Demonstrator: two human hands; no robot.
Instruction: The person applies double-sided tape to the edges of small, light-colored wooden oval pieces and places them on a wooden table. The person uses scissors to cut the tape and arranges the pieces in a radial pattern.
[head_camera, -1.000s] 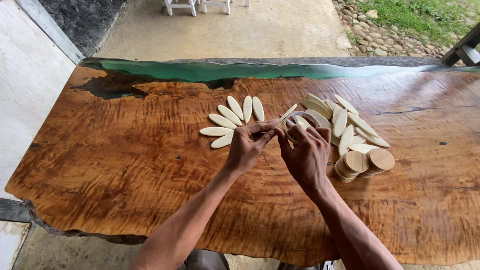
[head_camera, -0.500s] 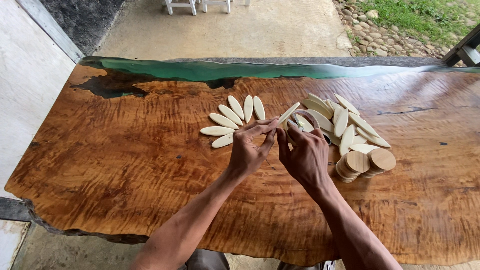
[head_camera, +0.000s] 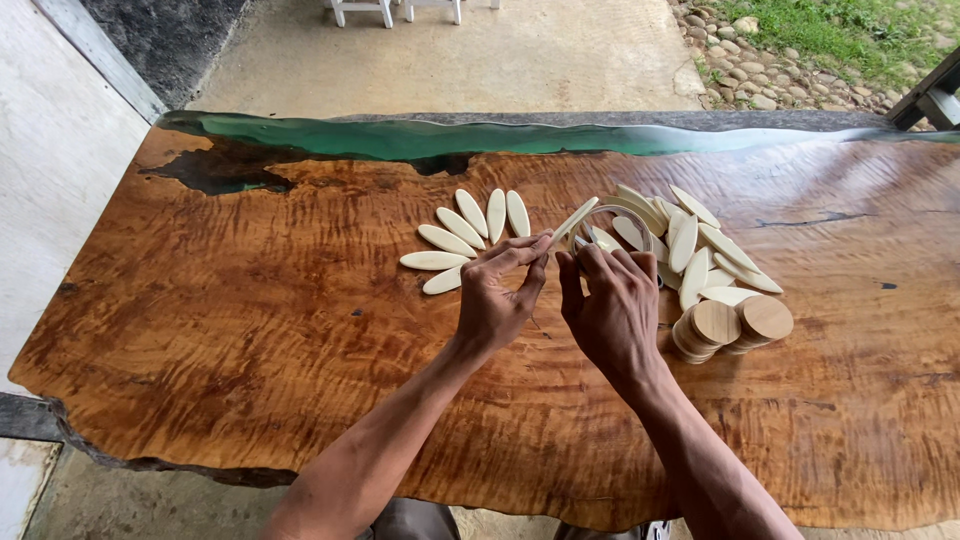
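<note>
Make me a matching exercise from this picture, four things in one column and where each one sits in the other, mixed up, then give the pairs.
Things:
1. fanned petals
2. round wooden discs
3. green resin strip
4. petal strip

Places:
A. along the table's far edge
B. pinched by the left hand, beside the right hand
C. spread on the table, left of the hands
D. stacked right of the hands

Pairs: 1-C, 2-D, 3-A, 4-B
</note>
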